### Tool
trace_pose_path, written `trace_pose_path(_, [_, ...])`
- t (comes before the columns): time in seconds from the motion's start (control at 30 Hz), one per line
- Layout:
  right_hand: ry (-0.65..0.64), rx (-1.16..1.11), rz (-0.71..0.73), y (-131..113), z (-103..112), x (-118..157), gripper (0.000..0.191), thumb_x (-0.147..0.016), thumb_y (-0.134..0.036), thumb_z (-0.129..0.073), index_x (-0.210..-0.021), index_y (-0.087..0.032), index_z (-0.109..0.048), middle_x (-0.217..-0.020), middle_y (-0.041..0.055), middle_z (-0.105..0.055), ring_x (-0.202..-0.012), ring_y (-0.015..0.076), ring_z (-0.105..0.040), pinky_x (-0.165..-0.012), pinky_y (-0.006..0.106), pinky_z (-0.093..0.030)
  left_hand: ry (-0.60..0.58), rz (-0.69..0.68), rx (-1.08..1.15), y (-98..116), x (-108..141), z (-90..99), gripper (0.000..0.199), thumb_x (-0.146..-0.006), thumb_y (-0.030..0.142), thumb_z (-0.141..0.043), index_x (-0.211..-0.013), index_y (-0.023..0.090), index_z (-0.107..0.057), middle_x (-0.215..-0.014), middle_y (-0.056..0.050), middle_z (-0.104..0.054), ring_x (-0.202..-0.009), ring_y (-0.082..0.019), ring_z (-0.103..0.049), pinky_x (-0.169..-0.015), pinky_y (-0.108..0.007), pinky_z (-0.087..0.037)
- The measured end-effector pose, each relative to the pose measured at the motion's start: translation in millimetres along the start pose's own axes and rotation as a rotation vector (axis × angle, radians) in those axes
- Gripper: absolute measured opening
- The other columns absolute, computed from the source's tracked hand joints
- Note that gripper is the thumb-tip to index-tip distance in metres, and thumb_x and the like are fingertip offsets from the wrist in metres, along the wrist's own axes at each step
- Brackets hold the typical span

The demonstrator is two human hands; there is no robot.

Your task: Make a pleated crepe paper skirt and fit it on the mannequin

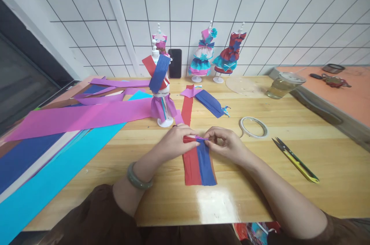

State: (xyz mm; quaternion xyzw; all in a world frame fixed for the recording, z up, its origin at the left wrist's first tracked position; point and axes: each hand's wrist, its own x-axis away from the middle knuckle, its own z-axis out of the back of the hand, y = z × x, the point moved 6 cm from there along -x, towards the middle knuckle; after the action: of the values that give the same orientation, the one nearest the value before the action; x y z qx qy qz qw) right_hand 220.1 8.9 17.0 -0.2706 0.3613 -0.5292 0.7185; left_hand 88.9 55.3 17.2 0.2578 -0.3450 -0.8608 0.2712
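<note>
A layered piece of red and blue crepe paper (192, 168) hangs down onto the wooden table from between my hands. My left hand (179, 141) pinches its upper left edge, with a green bangle on the wrist. At the upper right edge my right hand (222, 143) pinches the blue part between thumb and fingers. Just behind my left hand stands a small white mannequin (164, 91) with crossed red and blue strips on its chest and a pink skirt. Beyond my hands lie a red strip (187, 110) and a folded blue piece (208, 103).
Long pink (86, 116) and turquoise strips (72, 154) cover the left side. Three dressed mannequins and a phone (175, 64) stand by the tiled wall. To the right are a tape roll (253, 127), yellow snips (296, 160) and a cup of liquid (285, 84).
</note>
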Motion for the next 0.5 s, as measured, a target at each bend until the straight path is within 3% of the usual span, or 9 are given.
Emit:
trace_pose_path(0.13, [-0.023,-0.012,-0.026,0.2,0.2,0.9,0.016,-0.075,-0.029,-0.055,-0.085,-0.019,-0.061,-0.076,0.0043,-0.061,-0.063,0.014,-0.052,-0.058,0.026,-0.043,-0.005,0.023,0.007,-1.7,-0.3,0.1,0.016,-0.072,0.027,-0.057,-0.083,0.02,-0.066,-0.077,-0.003,-0.063,-0.079,-0.017,-0.054,-0.071,-0.027,-0.04])
trace_pose_path(0.3, [-0.02,-0.05,-0.012,-0.1,-2.6,1.8,0.035,-0.071,-0.035,-0.062,-0.103,-0.022,-0.057,-0.098,0.0072,-0.06,-0.078,0.0178,-0.056,-0.067,0.029,-0.046,0.018,0.049,0.049,0.4,0.4,-0.3,0.011,-0.071,0.024,-0.057,-0.077,0.019,-0.065,-0.078,-0.002,-0.063,-0.079,-0.016,-0.055,-0.07,-0.025,-0.04])
trace_pose_path(0.5, [-0.061,-0.084,0.027,0.9,-5.3,-1.2,0.021,-0.078,-0.036,-0.054,-0.085,-0.021,-0.065,-0.081,0.0064,-0.064,-0.075,0.0176,-0.058,-0.068,0.029,-0.045,0.001,0.051,0.1,0.1,0.3,-2.8,0.011,-0.071,0.024,-0.058,-0.077,0.018,-0.065,-0.078,-0.003,-0.064,-0.078,-0.016,-0.056,-0.069,-0.024,-0.041])
